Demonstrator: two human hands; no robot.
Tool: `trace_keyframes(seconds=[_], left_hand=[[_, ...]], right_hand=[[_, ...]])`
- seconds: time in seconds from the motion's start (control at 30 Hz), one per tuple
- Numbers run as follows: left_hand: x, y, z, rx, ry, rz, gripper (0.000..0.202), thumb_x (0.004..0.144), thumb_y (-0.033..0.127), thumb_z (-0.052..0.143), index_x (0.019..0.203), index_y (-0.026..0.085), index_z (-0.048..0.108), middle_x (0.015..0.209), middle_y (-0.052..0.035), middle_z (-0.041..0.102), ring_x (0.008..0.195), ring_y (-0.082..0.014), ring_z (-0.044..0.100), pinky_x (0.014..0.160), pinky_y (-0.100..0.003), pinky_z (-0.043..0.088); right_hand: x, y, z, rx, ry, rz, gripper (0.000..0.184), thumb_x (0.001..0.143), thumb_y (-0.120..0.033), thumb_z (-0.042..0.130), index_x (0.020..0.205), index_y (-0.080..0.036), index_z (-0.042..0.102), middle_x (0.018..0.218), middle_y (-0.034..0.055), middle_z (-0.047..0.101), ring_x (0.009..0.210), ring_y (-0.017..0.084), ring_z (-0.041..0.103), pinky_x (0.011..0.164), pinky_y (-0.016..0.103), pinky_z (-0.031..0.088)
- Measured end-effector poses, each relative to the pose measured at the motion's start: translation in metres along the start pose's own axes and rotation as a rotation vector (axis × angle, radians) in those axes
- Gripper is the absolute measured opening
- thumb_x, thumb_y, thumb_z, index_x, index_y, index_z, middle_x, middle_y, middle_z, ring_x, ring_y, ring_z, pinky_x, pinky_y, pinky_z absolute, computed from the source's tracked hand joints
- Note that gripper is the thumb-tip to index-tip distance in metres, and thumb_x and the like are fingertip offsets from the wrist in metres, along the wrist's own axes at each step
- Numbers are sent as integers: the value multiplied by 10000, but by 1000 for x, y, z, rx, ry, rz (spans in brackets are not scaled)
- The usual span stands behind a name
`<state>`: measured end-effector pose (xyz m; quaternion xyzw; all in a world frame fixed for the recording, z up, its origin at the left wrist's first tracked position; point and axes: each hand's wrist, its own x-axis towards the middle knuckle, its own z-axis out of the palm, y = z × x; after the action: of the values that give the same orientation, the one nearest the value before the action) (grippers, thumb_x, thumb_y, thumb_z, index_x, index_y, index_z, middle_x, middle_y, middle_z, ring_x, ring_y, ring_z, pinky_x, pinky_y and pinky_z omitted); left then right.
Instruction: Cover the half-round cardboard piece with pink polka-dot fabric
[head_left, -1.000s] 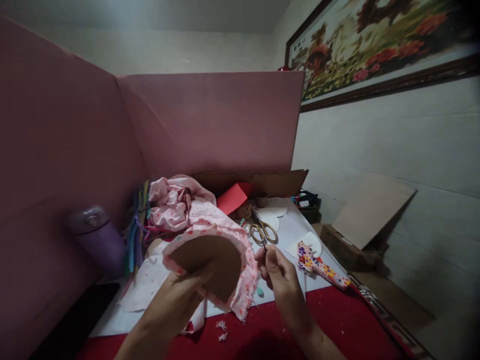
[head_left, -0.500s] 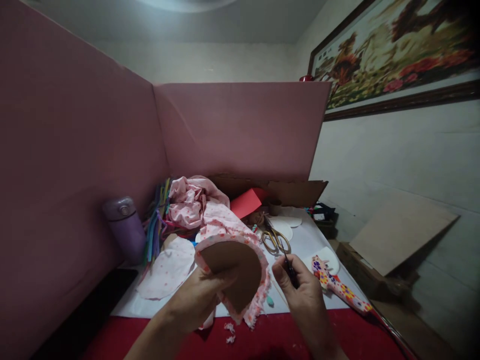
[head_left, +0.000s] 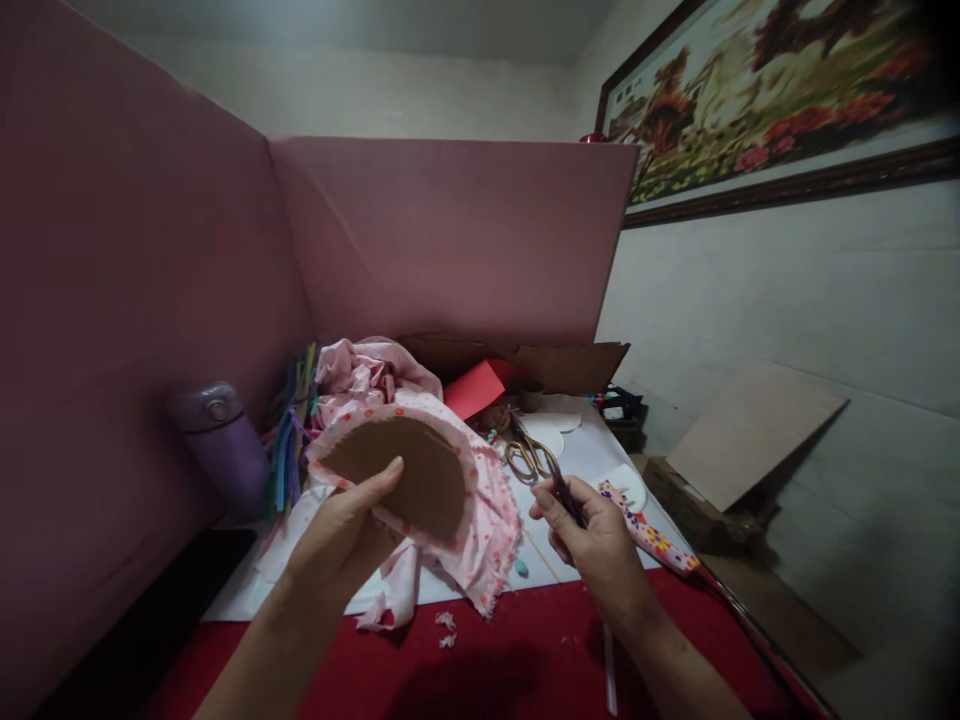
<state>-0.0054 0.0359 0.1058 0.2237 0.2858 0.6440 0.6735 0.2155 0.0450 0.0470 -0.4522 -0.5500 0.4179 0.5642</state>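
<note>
My left hand (head_left: 349, 535) grips a half-round cardboard piece (head_left: 427, 480), thumb on its brown face. Pink floral fabric (head_left: 491, 535) borders the curved edge, and its ragged, fringed rim hangs to the right and below. In my right hand (head_left: 592, 535) is a slim dark pointed tool (head_left: 564, 492), pinched between thumb and fingers; its exact kind is hard to make out. The tool is apart from the cardboard, to its right. Gold-handled scissors (head_left: 531, 460) lie just beyond my right hand. Small fabric scraps (head_left: 446, 630) rest on the red cloth below.
Bunched pink fabric (head_left: 356, 375), coloured pipe cleaners (head_left: 289, 465) and a purple bottle (head_left: 221, 440) stand at the left. Red paper (head_left: 474, 390) lies at the back. A flower-patterned glue gun (head_left: 660, 545) sits right of my right hand. Pink panels (head_left: 450, 235) enclose the back and left.
The cardboard with its fabric has moved up and left, tilting, and shows more of its face. My right hand still holds the dark tool. The camera view has shifted slightly.
</note>
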Motion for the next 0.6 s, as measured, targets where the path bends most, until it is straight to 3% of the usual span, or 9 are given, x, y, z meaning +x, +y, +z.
trace_keyframes(seconds=[0.1, 0.2, 0.33, 0.47, 0.6], left_hand=[[7, 7, -4, -3, 25, 113, 325, 847, 3, 500, 1093, 137, 666, 929, -86, 769, 831, -176, 709, 781, -286, 563], [21, 14, -15, 12, 33, 192, 354, 842, 2, 506, 1129, 151, 649, 986, -83, 758, 857, -182, 703, 801, -295, 560], [39, 14, -38, 5, 37, 170, 349, 847, -3, 495, 1117, 156, 650, 969, -80, 758, 834, -173, 706, 805, -303, 560], [46, 6, -62, -7, 65, 151, 342, 844, -11, 489, 1102, 147, 651, 892, -71, 764, 784, -173, 712, 811, -314, 560], [43, 3, -74, -12, 49, 143, 344, 855, 1, 483, 1108, 163, 650, 914, -63, 762, 800, -174, 711, 839, -327, 552]], right_hand=[[-4, -1, -1, -192, -75, -27, 327, 883, -482, 464, 807, -174, 540, 665, 10, 604, 405, 86, 380, 387, 220, 284], [-11, 1, 3, -528, -192, -131, 245, 906, -296, 429, 728, -183, 554, 645, 11, 602, 557, 141, 509, 519, 243, 377], [-30, 14, 30, -707, -310, -175, 176, 772, -73, 491, 707, -184, 611, 714, 28, 634, 684, 174, 567, 620, 262, 385], [-57, 35, 68, -862, -445, -216, 266, 614, -47, 609, 839, -180, 655, 921, 77, 661, 735, 210, 598, 623, 278, 378], [-65, 44, 79, -973, -424, -190, 371, 526, 48, 546, 821, -160, 633, 868, 77, 665, 710, 214, 596, 583, 271, 351]])
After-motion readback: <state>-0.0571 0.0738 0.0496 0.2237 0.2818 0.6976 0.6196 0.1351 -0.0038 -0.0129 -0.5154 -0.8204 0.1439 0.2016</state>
